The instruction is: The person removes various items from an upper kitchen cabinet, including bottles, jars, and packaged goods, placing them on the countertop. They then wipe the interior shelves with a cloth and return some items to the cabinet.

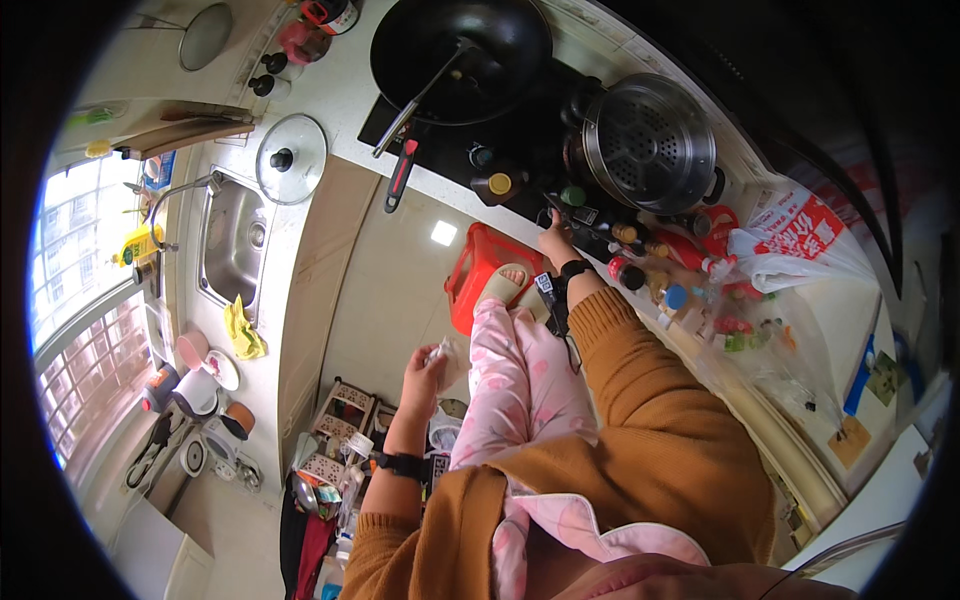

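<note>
My left hand (pixel 427 371) is at the lower centre, left of my legs, closed around a crumpled whitish piece, perhaps tissue or thin plastic (pixel 450 361). My right hand (pixel 556 238) reaches to the front edge of the black cooktop, beside a small dark object and a green-capped bottle (pixel 573 196); whether it grips anything is unclear. Above it, a bottle with a yellow cap (pixel 500 184) stands on the cooktop. Farther up lies a black wok (pixel 461 67) with a metal spatula (pixel 420 101) in it. A steamer pot with a perforated insert (pixel 649 142) sits to the right.
A red plastic stool (pixel 469 281) stands on the floor by my feet. Several bottles, including one with a blue cap (pixel 675 297), and plastic bags (pixel 799 240) crowd the right counter. At left are a steel sink (pixel 234 244), a glass lid (pixel 292 159) and a yellow cloth (pixel 244 330).
</note>
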Available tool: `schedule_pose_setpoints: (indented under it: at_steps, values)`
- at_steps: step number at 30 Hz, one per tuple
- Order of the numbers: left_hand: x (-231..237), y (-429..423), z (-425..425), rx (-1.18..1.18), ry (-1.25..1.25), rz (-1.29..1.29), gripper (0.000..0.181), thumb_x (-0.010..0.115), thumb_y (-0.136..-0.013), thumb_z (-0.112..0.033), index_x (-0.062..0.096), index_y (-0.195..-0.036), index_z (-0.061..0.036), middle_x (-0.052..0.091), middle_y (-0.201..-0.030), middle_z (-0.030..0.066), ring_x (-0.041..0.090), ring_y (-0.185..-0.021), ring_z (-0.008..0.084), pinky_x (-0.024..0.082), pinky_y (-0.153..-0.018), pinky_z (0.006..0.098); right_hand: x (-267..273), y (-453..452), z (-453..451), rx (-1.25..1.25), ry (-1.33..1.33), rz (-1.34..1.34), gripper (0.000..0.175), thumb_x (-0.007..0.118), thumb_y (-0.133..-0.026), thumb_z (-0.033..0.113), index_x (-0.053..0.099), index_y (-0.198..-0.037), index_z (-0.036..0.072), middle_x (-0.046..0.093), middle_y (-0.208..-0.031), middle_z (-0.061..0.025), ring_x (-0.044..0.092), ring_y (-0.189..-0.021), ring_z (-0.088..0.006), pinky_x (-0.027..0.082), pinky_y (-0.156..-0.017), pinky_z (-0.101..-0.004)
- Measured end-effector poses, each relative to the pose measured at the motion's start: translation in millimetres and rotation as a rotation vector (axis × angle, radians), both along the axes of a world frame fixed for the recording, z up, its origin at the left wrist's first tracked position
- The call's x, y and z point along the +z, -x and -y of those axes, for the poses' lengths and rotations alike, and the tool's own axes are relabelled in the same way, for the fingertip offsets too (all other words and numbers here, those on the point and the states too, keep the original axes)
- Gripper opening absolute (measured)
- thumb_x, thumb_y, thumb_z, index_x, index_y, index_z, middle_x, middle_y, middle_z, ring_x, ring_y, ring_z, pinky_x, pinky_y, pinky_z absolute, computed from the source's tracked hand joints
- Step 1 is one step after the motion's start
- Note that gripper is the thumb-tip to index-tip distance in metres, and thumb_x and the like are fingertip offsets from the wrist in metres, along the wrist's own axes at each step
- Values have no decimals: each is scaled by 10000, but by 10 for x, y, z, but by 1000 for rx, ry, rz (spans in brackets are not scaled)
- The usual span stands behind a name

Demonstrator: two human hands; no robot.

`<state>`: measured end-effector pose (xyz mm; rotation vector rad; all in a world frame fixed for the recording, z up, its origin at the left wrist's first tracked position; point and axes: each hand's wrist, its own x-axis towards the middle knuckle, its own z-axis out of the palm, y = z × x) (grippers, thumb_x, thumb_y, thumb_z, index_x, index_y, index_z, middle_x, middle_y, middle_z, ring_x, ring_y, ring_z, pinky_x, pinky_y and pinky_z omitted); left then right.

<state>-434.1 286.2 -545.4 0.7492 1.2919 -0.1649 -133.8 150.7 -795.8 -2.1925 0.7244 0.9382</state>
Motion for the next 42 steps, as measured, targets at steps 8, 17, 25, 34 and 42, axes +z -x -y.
schedule_pose_setpoints:
  at_steps: [8,17,25,34,42]
  values:
    - [-210,459,87,80,42,-114,223,578,-871,-93,510,-1072,-25,610,-943,87,624,-823,197,522,-714,323,-74,41,255,571,10,311,650,513,-769,72,327,-1390,38,378,-1357,-259,304,-1310,-373,298,-1062,-399]
    - [-250,238,137,28,50,5,248,571,-864,-73,508,-1095,-10,598,-980,93,603,-868,191,509,-766,325,334,137,343,466,-179,295,683,524,-768,98,295,-1403,-6,209,-1452,-294,252,-1343,-397,269,-1090,-375]
    - [330,-836,177,-231,212,289,334,535,-867,-47,481,-1194,-6,573,-1069,109,577,-975,199,486,-805,298,2439,451,855,398,-604,-198,571,643,-864,287,438,-1330,28,554,-1236,-85,526,-1090,-167,438,-868,-297]
    - [2414,-2070,263,-307,390,922,275,564,-856,45,508,-1084,-98,591,-1009,22,585,-929,153,498,-835,310,5249,304,1097,-54,-1199,4,171,597,-899,142,586,-1032,36,587,-953,2,545,-889,-90,447,-820,-242]
    - [3425,-2508,613,-635,195,1144,294,507,-852,84,528,-1112,-50,621,-1108,75,583,-1024,169,451,-915,312,6310,450,1545,-384,-1413,524,144,591,-902,178,574,-1026,107,601,-927,20,582,-853,-88,492,-736,-268]
